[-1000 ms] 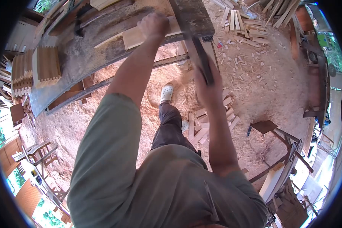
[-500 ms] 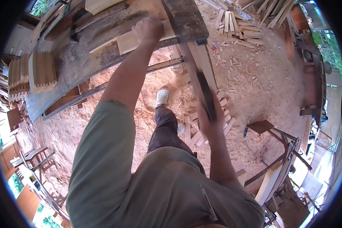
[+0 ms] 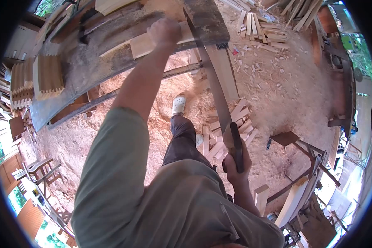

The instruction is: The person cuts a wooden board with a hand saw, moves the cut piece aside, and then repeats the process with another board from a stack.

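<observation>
My right hand [image 3: 243,167] is wrapped around the dark handle of a handsaw [image 3: 215,84], low and to the right of my body. The long blade slants up and away to the workbench, where its far end lies at the right end of a pale wooden board [image 3: 141,45]. On top of that board, my left hand [image 3: 165,31] bears down with its fingers curled closed, just left of the blade. The undersides of those fingers are hidden.
The sawdust-covered workbench [image 3: 80,68] carries stacked notched boards [image 3: 48,76] at its left end. Offcuts [image 3: 231,124] lie on the floor near my feet, and a wood pile [image 3: 264,31] sits beyond. A wooden stand [image 3: 306,151] is at right.
My right hand has drawn the handsaw back toward my body, so its handle sits lower in view. The left hand keeps its place on the board.
</observation>
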Tool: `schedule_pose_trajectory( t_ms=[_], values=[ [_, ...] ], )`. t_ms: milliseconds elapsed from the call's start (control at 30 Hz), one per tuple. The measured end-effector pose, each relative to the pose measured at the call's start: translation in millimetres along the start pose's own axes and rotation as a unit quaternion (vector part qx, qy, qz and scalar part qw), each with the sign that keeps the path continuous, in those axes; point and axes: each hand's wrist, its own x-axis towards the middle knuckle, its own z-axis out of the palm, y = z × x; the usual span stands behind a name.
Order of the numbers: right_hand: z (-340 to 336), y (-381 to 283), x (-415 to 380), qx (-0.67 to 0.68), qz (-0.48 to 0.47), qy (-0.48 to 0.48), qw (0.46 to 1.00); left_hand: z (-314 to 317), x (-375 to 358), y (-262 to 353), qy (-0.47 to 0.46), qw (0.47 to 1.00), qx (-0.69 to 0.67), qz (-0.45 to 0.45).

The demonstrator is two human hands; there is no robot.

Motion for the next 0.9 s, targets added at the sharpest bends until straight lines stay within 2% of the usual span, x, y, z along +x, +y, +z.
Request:
schedule_pose_trajectory(
  t_ms=[33, 67, 133, 233, 500, 567, 633, 667, 700, 767, 800, 867, 900],
  values=[
    [3, 0, 12, -0.03, -0.064, 0.008, 0.997, -3, 1, 1, 0.003, 1.0, 0.001, -0.002],
    [13, 15, 43, -0.004, -0.051, 0.009, 0.999, -5, -1, 1, -0.002, 1.0, 0.002, 0.01],
    [53, -11, 137, 0.043, 0.011, 0.004, 0.999, -6, -7, -1, -0.006, 1.0, 0.004, 0.018],
    [80, -35, 214, 0.012, -0.115, 0.01, 0.993, -6, -3, 1, 0.015, 1.0, 0.0, 0.019],
    [85, -24, 199, 0.038, -0.13, 0.034, 0.99, -3, -1, -3, 0.029, 0.999, 0.003, 0.025],
    [70, -21, 161, -0.019, -0.118, 0.022, 0.993, 4, 2, -6, 0.03, 0.999, 0.009, 0.027],
    [47, 21, 90, -0.076, -0.122, 0.042, 0.989, 5, 4, -3, 0.028, 0.999, 0.01, 0.028],
    [31, 17, 49, -0.025, -0.017, 0.016, 0.999, 3, 3, -2, 0.023, 1.0, 0.002, 0.013],
    [16, 35, 9, -0.024, -0.016, 0.029, 0.999, 2, 2, -1, 0.02, 1.0, -0.003, -0.003],
    [-11, 37, -51, -0.046, 0.05, 0.021, 0.997, 4, 1, -1, 0.019, 1.0, 0.007, -0.003],
    [-12, 29, -44, -0.043, 0.05, 0.02, 0.998, 4, 2, -1, 0.021, 1.0, 0.018, -0.002],
    [-9, 7, -13, -0.123, -0.051, -0.011, 0.991, 3, 3, 0, 0.023, 1.0, 0.016, 0.0],
    [14, 10, 29, -0.059, -0.102, 0.037, 0.992, 3, 2, -1, 0.022, 1.0, 0.011, 0.0]
  ],
)
